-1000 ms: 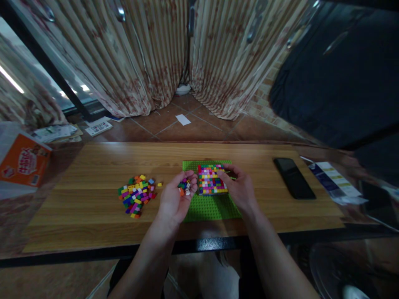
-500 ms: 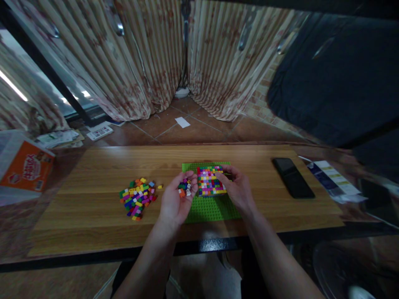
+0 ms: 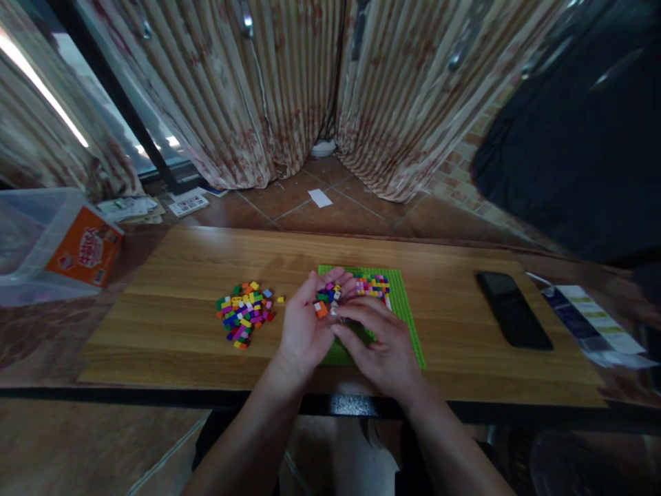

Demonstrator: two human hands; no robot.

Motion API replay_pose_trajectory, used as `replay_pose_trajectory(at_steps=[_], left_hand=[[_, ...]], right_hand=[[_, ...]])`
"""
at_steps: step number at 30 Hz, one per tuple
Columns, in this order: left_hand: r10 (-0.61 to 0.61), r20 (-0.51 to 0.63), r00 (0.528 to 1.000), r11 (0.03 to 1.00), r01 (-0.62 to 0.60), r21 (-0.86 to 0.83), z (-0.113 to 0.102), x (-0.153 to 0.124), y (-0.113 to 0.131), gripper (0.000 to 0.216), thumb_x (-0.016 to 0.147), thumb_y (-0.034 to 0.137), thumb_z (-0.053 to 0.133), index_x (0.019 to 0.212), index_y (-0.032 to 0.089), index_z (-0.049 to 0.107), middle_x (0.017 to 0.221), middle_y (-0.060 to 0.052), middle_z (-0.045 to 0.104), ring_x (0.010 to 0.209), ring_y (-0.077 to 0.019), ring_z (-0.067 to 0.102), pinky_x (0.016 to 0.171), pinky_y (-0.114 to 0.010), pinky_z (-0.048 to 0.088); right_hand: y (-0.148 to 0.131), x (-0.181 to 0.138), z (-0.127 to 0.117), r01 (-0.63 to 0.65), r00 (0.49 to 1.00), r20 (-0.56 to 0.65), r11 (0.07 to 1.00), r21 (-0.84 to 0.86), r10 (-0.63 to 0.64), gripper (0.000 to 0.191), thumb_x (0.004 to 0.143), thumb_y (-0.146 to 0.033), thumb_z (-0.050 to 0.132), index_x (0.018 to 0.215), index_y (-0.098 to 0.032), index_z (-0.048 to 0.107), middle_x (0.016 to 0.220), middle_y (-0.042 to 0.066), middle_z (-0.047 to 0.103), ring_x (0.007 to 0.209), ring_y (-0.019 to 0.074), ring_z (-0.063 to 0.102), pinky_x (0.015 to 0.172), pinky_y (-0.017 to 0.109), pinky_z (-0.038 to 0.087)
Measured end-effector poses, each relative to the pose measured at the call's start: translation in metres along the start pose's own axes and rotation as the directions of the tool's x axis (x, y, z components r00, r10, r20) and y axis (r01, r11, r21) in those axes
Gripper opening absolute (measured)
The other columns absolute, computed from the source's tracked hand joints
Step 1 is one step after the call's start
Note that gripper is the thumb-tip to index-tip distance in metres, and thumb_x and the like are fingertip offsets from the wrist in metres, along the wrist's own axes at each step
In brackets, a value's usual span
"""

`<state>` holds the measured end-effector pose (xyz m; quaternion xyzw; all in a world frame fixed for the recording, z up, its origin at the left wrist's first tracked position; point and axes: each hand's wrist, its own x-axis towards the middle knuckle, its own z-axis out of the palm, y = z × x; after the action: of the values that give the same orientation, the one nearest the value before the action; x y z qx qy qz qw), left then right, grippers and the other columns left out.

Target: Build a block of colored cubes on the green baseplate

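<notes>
My left hand (image 3: 304,331) is turned palm up and cupped around several small toy bricks (image 3: 321,309) in orange, white, blue and purple. Over that palm, my right hand (image 3: 379,341) pinches at a white brick (image 3: 334,311) with thumb and forefinger. Beneath both hands lies a green baseplate (image 3: 407,313). A block of multicoloured bricks (image 3: 376,284) is built up on it, largely covered by my hands. To the left, a loose pile of mixed bricks (image 3: 242,313) rests on the wooden table.
A black phone (image 3: 513,310) lies on the table's (image 3: 170,303) right side. One yellow brick (image 3: 281,299) sits apart from the pile. Left of the table stands a clear plastic bin (image 3: 46,255) with an orange label. Papers (image 3: 602,324) are beyond the right edge.
My right hand has left the brick block and come down and left to the bricks in my left palm. The camera view has turned, shifting the table slightly.
</notes>
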<state>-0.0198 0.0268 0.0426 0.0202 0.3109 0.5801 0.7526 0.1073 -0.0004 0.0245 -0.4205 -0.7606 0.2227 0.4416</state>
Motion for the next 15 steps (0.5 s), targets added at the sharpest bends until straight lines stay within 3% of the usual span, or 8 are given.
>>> replay_pose_trajectory(at_steps=[6,15], left_hand=[[-0.007,-0.020,1.000,1.000,0.007,-0.004,0.0007,-0.0004,-0.0009,0.034,0.095,0.032,0.046,0.092,0.009,0.071,0.094,-0.014,0.073,0.099,-0.0222,0.069,0.092,-0.034,0.054],[0.009,-0.042,0.999,1.000,-0.010,-0.022,0.0003,0.0004,-0.0024,0.035,0.095,0.029,0.045,0.088,0.008,0.071,0.091,-0.013,0.073,0.088,-0.0187,0.070,0.088,-0.031,0.054]], right_hand=[[0.0020,0.0020,0.0079,-0.068,0.998,0.007,0.998,0.006,0.068,0.015,0.089,-0.020,0.061,0.100,-0.027,0.069,0.095,0.003,0.071,0.093,0.0188,0.066,0.083,0.035,0.055],[0.0011,0.0032,0.0062,-0.078,0.996,-0.039,0.997,0.023,0.079,0.013,0.093,-0.022,0.056,0.095,-0.027,0.068,0.095,0.003,0.070,0.093,0.0178,0.066,0.084,0.034,0.055]])
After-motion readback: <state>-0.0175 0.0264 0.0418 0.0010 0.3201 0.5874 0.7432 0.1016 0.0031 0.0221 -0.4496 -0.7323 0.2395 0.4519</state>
